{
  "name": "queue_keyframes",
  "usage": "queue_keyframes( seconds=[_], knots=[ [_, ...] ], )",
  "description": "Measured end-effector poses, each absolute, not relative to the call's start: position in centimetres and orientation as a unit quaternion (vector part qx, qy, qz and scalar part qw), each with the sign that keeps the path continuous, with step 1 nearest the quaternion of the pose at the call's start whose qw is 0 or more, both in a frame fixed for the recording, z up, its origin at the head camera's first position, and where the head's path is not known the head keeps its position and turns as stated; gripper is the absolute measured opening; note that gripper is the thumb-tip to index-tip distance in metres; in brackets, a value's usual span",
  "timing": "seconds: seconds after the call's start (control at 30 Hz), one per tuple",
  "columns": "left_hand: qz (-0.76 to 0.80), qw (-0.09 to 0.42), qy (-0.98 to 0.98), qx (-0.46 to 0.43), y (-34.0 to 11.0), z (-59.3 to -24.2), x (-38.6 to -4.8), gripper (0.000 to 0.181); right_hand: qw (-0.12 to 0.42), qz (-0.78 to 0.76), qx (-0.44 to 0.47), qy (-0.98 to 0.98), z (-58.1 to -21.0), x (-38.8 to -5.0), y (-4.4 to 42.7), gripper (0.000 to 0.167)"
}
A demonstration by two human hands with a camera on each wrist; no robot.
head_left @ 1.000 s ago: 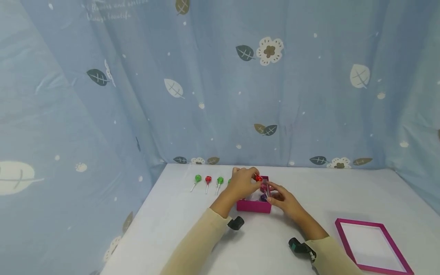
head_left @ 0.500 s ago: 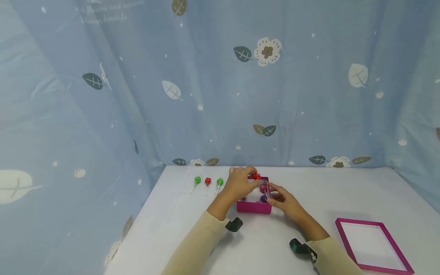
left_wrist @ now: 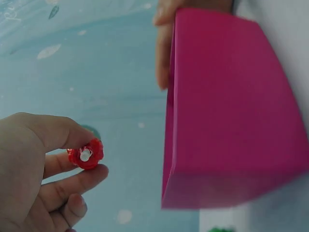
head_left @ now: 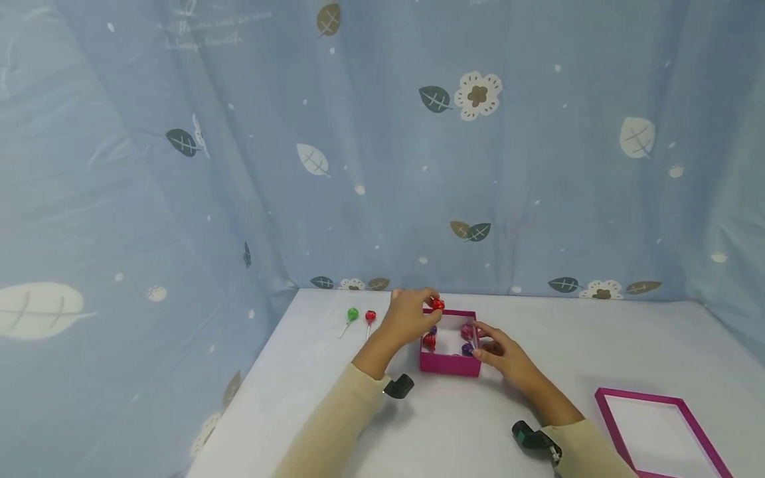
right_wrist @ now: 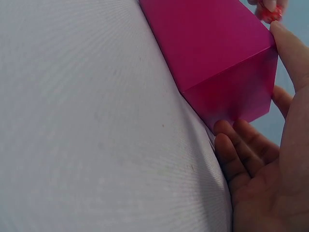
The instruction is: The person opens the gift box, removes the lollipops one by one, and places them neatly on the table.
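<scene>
Red lollipop [head_left: 439, 304]: pinched between thumb and fingers of the left hand [head_left: 411, 316], apart from and above the magenta box [head_left: 449, 364], near its far left corner in the head view. In the left wrist view, the end of its white stick faces the camera. Step in hand, as judged: positioning the lollipop at the box. The next move appears to call for a steady pinch, with head and stick kept clear of the rim. The right hand [head_left: 505, 355] touches the box's right side, fingers loosely spread, no lollipop held; it probably steadies the wall. Other lollipops [head_left: 429, 342] lie inside along both sides. Outside, a green lollipop [head_left: 352, 314] and a second red lollipop [head_left: 370, 315] lie left of the left hand. The magenta-edged lid [head_left: 609, 421] lies well apart, to the right.
</scene>
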State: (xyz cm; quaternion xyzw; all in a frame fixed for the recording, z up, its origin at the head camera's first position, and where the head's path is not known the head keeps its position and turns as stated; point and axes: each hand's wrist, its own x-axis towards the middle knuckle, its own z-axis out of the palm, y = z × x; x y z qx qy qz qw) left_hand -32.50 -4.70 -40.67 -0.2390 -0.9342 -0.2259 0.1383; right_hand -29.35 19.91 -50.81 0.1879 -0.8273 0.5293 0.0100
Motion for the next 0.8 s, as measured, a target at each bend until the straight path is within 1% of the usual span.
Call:
queue_keyframes(
  seconds=[0.1,0.23,0.4,0.47,0.67,0.8],
  knots=[
    [-0.216,0.146,-0.935,-0.24,-5.6,-40.5,-33.0,0.025,0.02,0.529,0.188,-0.827,-50.7,-29.4,20.1,0.06],
    [-0.207,0.151,-0.938,-0.231,-7.4,-40.6,-33.3,0.023,0.019,0.53,0.196,-0.825,-50.7,-29.2,20.2,0.061],
    [-0.209,0.148,-0.945,-0.201,-10.3,-41.2,-34.0,0.023,0.005,0.537,0.189,-0.822,-48.4,-27.5,19.5,0.06],
    [-0.212,0.147,-0.948,-0.188,-11.7,-41.6,-34.5,0.024,0.001,0.539,0.184,-0.822,-48.1,-27.5,19.3,0.059],
    [-0.236,0.137,-0.95,-0.154,-16.0,-43.1,-35.6,0.029,0.012,0.537,0.183,-0.823,-50.7,-29.0,19.9,0.06],
    [-0.252,0.122,-0.952,-0.124,-18.3,-43.4,-36.3,0.032,0.013,0.541,0.189,-0.82,-50.8,-29.0,20.1,0.061]
  ],
)
